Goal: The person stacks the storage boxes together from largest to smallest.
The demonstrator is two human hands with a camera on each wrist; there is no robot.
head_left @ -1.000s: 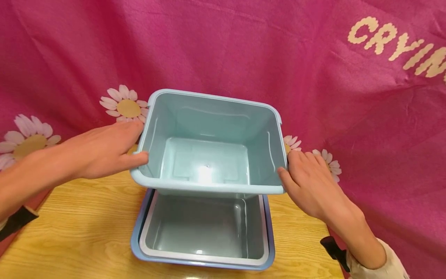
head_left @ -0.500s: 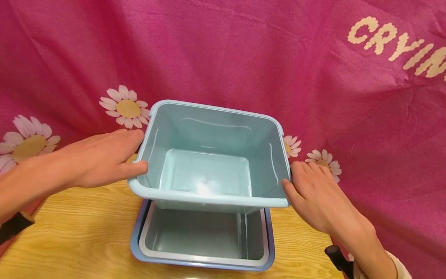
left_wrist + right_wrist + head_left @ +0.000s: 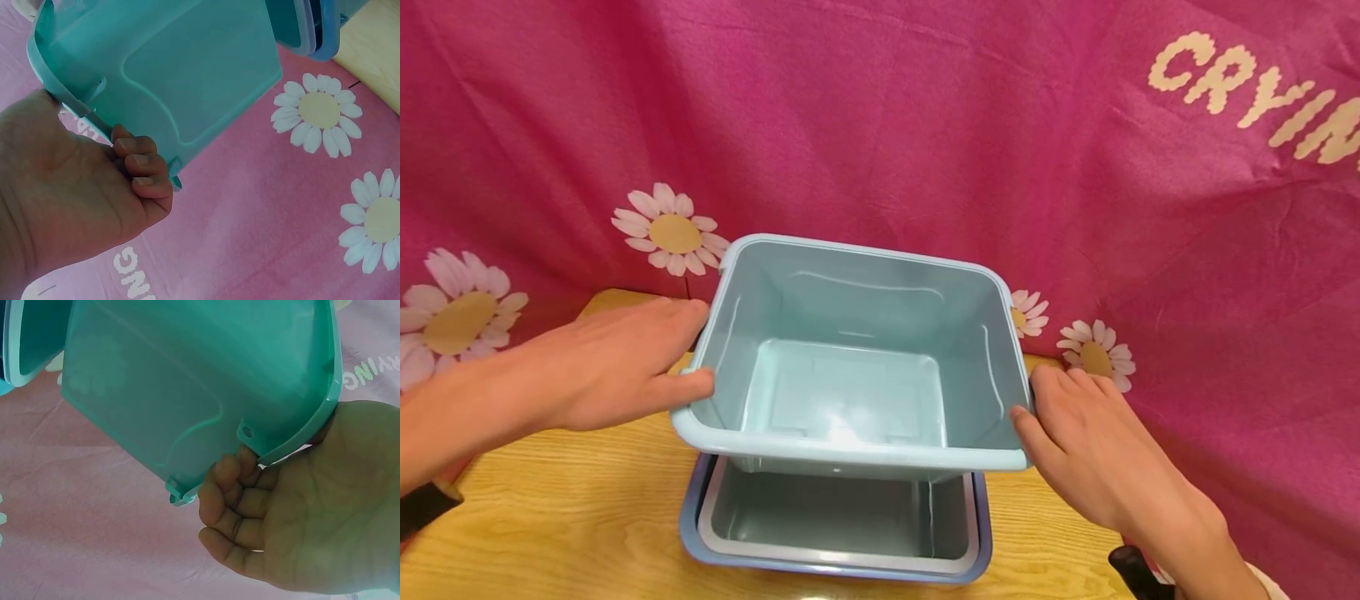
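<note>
A light blue plastic storage bin (image 3: 850, 392), with nothing in it, is held up and tilted toward me in the head view. My left hand (image 3: 625, 358) grips its left rim, thumb over the edge and fingers curled beneath, as the left wrist view shows on the bin's side wall (image 3: 206, 69). On the opposite rim my right hand (image 3: 1097, 442) holds on the same way; its curled fingers (image 3: 228, 494) show under the lip in the right wrist view. Below and nearer me stands a grey bin (image 3: 838, 554) nested inside a blue bin (image 3: 835, 571), partly covered by the raised one.
The two nested bins stand on a wooden table (image 3: 572, 517). Behind it hangs a pink cloth (image 3: 880, 125) printed with white daisies and letters. Black straps sit around both wrists.
Both hands have brought the light blue bin steadily down and slightly nearer me, so it overlaps more of the nested bins. Those bins have stayed put.
</note>
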